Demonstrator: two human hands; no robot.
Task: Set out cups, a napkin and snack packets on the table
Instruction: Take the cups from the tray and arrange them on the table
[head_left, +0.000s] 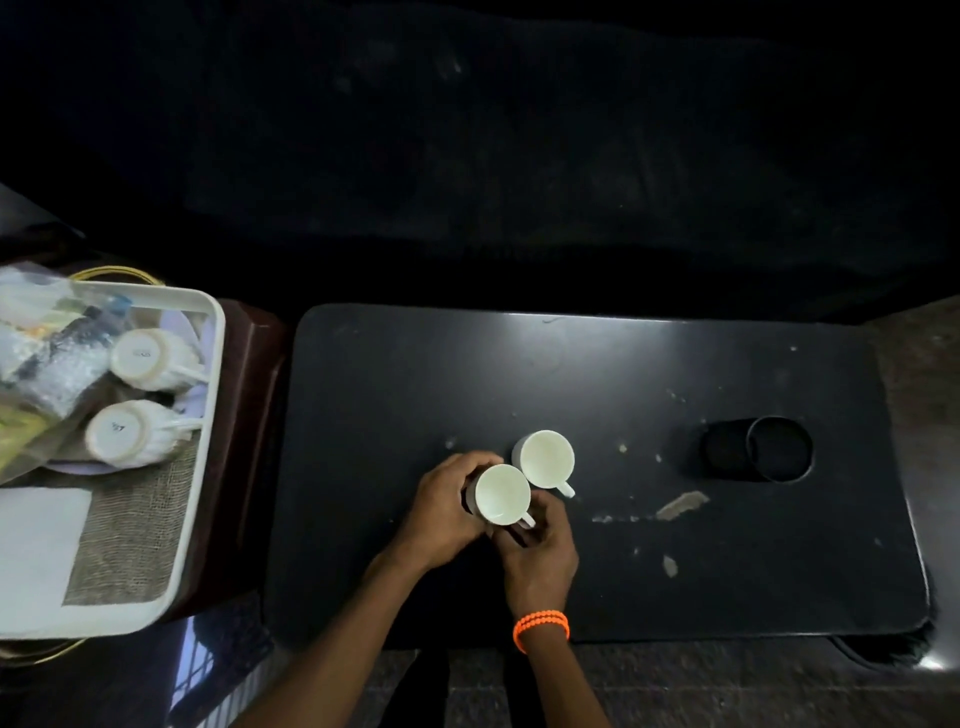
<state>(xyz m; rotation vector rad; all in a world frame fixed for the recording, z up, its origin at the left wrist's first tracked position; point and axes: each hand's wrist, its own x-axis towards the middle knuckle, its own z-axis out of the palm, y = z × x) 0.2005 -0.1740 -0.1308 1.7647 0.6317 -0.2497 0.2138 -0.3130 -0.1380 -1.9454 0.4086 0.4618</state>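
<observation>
Two white cups stand upright side by side on the black table (597, 374). My left hand (447, 512) wraps around the near cup (501, 493) from the left, and my right hand (537, 558), with an orange bead bracelet at the wrist, pinches that cup's handle from below. The far cup (546, 460) touches the near one, its handle pointing toward me. On the white tray (208, 395) at the left lie two more cups upside down (143, 358) (124, 431), clear snack packets (47, 353) and a white napkin (36, 545) on a woven mat.
A black cylindrical holder (769, 449) lies on its side on the right part of the table. The tabletop has chipped, scuffed patches (680, 504). The tray rests on a dark brown stand (249, 415) left of the table. Beyond the table all is dark.
</observation>
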